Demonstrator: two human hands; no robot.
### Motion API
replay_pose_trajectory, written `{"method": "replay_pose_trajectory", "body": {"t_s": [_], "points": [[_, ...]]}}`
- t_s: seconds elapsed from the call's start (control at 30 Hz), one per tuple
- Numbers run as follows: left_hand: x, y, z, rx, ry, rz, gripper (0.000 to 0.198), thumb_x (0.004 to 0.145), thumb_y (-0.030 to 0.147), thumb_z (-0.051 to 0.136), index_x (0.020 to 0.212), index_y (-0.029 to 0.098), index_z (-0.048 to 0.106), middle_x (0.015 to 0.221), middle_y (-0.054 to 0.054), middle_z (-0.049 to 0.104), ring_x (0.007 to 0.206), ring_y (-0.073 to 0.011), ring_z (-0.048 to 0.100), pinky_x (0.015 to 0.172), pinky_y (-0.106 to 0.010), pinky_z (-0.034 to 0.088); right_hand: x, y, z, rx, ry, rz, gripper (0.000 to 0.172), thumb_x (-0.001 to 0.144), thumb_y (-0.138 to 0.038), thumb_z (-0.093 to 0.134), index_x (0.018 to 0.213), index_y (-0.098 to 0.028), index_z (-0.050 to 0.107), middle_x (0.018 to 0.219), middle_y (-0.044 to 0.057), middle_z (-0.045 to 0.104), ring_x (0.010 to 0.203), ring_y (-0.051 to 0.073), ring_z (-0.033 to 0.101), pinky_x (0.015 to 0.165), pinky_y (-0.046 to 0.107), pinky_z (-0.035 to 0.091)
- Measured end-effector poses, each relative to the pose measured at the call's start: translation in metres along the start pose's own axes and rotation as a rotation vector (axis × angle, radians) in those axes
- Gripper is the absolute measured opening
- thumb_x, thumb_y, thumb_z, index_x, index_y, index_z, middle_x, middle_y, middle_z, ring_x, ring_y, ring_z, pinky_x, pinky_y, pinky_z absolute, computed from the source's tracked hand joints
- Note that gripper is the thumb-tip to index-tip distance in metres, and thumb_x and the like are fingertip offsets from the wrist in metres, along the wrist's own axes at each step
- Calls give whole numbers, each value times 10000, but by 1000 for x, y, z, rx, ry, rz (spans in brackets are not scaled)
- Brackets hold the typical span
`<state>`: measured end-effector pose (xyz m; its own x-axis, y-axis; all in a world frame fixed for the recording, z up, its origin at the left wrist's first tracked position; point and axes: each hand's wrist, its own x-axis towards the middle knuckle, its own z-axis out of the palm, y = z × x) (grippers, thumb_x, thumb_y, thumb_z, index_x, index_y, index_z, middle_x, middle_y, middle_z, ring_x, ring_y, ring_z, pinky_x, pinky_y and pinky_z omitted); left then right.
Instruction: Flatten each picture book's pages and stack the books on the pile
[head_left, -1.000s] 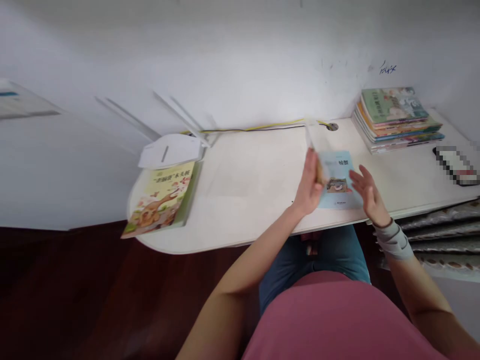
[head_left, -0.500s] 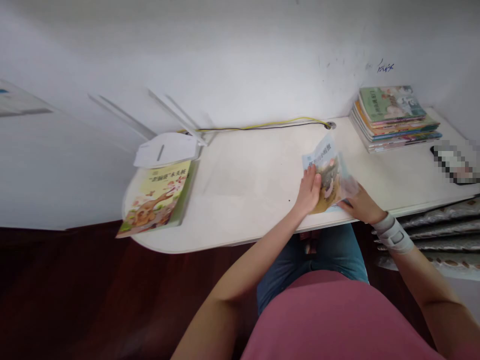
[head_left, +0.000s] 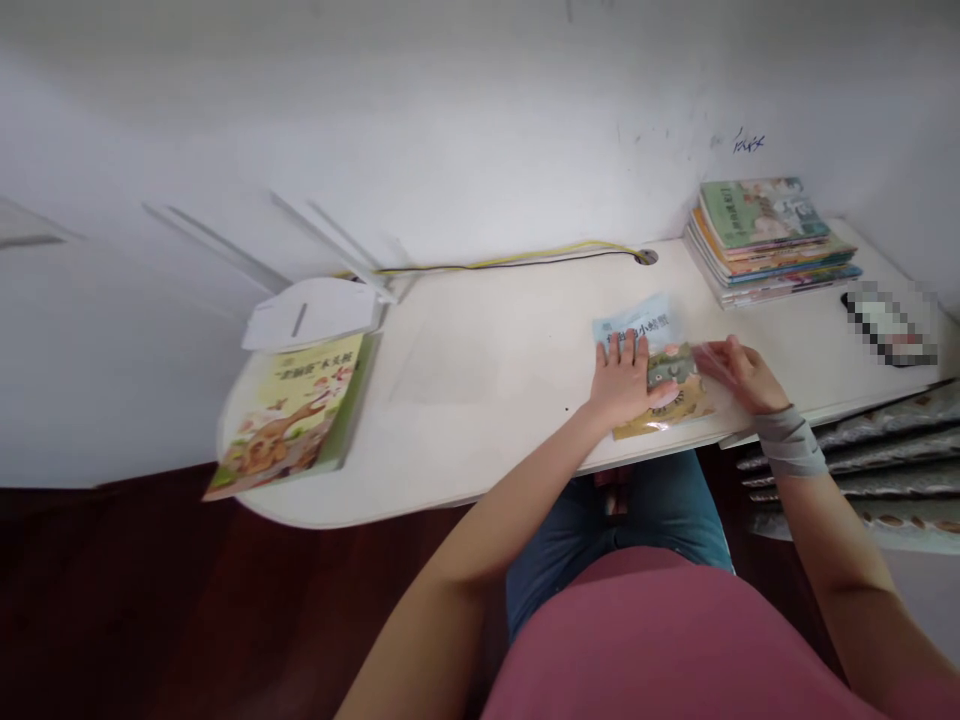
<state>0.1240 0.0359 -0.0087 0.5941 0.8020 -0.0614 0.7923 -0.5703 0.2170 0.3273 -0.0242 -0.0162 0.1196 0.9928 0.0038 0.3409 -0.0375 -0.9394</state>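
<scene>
A picture book (head_left: 679,368) with a blue, green and yellow-brown cover lies on the white desk near its front edge. My left hand (head_left: 621,385) rests flat on the cover, fingers spread, hiding part of the title and picture. At the book's right side, my right hand (head_left: 744,376) pinches the edge of a clear plastic book cover (head_left: 712,366), which is raised off the book and hard to see. A grey wrap circles my right wrist.
Several books in a stack (head_left: 772,245) stand at the back right, beside a phone (head_left: 889,325). A white router (head_left: 311,315) with antennas and a yellow-covered book (head_left: 292,410) are at the left. Cables (head_left: 510,262) run along the wall to a desk hole.
The book has gone from tilted up in my hands to lying flat. My left hand has spread out over it, and my right hand has moved up and right with the plastic.
</scene>
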Motion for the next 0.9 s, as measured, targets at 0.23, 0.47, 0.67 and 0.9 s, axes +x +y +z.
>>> {"method": "replay_pose_trajectory", "body": {"t_s": [0.23,0.47,0.67,0.9], "points": [[-37,12,-21,65,-23,-159,841,844,668,396,1471,121,275,1487,-277,293,1143,-465,529,861,-537,452,17,-44,-15,77,-390,3,640,758,-723,513,1050,-182,690,1112,92,697,1085,271,620,954,432,481],[1,-52,-55,-73,132,-180,523,938,485,350,1326,153,467,1229,-165,585,1068,-293,590,815,-356,466,53,-43,-13,-350,-422,66,219,736,-375,665,756,-158,658,681,25,696,662,162,644,644,278,511],[10,-80,-39,-132,-78,-218,307,877,416,469,1049,210,619,1024,-83,684,908,-230,628,736,-300,446,79,-29,4,-879,-180,85,209,798,-257,586,959,-138,644,795,76,710,759,203,647,681,291,454],[-8,-83,-41,-145,-135,-292,363,829,529,482,860,208,648,944,-107,707,851,-252,633,673,-318,427,84,-36,20,-1227,27,-283,363,908,-348,459,1164,-112,562,1164,195,613,1065,304,550,831,379,390]]}}
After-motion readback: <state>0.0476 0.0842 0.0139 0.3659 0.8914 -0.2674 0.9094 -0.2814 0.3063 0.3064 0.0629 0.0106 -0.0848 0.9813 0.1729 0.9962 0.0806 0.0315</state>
